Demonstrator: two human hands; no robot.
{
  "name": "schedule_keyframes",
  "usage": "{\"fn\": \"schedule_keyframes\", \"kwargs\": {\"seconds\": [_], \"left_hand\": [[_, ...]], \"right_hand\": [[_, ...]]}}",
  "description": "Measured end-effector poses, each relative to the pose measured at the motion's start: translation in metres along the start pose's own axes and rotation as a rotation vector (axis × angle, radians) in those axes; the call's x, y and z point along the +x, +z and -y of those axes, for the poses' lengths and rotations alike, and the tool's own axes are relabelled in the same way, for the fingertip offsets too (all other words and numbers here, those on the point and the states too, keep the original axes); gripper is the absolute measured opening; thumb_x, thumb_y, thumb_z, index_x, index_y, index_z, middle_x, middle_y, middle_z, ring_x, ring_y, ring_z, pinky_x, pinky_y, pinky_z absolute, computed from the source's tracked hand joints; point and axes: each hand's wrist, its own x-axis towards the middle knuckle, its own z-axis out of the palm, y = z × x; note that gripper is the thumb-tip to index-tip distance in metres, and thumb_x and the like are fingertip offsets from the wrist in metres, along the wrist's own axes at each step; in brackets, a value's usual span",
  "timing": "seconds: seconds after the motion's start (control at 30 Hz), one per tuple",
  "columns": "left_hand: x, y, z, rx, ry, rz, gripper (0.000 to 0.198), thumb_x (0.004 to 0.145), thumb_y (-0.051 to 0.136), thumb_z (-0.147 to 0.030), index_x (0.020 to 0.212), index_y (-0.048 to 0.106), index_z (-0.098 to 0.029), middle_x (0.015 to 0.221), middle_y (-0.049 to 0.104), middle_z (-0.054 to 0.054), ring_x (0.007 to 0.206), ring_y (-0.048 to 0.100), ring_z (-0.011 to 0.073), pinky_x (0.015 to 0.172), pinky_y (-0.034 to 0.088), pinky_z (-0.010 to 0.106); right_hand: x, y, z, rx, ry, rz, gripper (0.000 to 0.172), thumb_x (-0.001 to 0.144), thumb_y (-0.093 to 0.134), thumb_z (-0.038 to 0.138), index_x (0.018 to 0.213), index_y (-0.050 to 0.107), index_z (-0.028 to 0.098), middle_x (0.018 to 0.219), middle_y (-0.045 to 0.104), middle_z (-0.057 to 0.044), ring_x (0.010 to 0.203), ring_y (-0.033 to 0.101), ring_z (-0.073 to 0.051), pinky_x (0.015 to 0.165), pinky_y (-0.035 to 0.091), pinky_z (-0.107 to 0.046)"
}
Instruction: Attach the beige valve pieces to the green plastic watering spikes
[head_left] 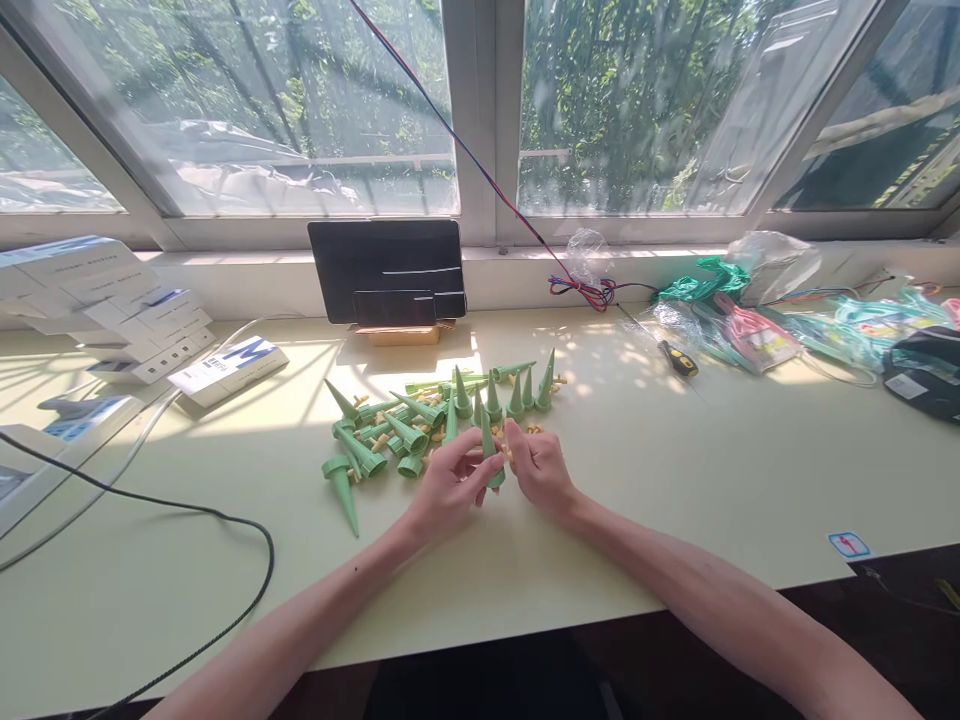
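My left hand (448,478) is closed around a green plastic watering spike (487,436), holding it with the tip up. My right hand (543,470) is pinched at the spike's right side, on a small pale-yellow valve (507,455) that its fingers partly cover. Whether the valve sits in the spike, I cannot tell. Just beyond my hands, several like spikes stand tip up in a cluster (514,397). Left of them lies a loose pile of green spikes (405,432), many with yellow valves. One spike (342,490) lies apart at the pile's near left edge.
A black tablet (387,270) leans on a stand by the window. White boxes (97,300) are stacked at the left, near a black cable (225,515). At the right lie a screwdriver (679,358), bagged coloured cords (757,335) and a black pouch (926,375).
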Motion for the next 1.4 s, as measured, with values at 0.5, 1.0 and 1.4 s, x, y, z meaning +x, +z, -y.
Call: {"fn": "schedule_keyframes", "kwargs": {"seconds": [0.5, 1.0, 1.4], "left_hand": [[0.003, -0.009, 0.009, 0.336, 0.358, -0.028, 0.015, 0.089, 0.065, -0.033, 0.094, 0.071, -0.02, 0.093, 0.06, 0.006, 0.07, 0.056, 0.0116, 0.053, 0.054, 0.021], [0.003, -0.02, 0.011, 0.589, 0.563, 0.051, 0.028, 0.095, 0.048, -0.023, 0.11, 0.071, -0.027, 0.102, 0.063, 0.01, 0.063, 0.055, 0.01, 0.056, 0.049, 0.022], [0.006, -0.012, 0.012, 0.613, 0.723, -0.066, 0.032, 0.085, 0.064, -0.01, 0.114, 0.066, -0.023, 0.101, 0.067, 0.007, 0.085, 0.065, 0.0158, 0.071, 0.056, 0.027]], "right_hand": [[-0.001, 0.0, 0.003, 0.111, 0.162, 0.002, 0.062, 0.097, 0.034, 0.06, 0.05, 0.017, 0.023, 0.043, 0.021, 0.004, 0.042, 0.02, -0.008, 0.041, 0.019, -0.026], [0.001, -0.001, 0.008, 0.298, 0.315, 0.093, 0.062, 0.096, 0.039, 0.051, 0.043, 0.027, 0.022, 0.038, 0.028, 0.004, 0.038, 0.026, -0.008, 0.04, 0.027, -0.025], [0.002, -0.001, 0.008, 0.11, 0.243, 0.023, 0.058, 0.096, 0.038, 0.05, 0.048, 0.022, 0.022, 0.043, 0.023, 0.005, 0.044, 0.021, -0.008, 0.043, 0.022, -0.025]]}}
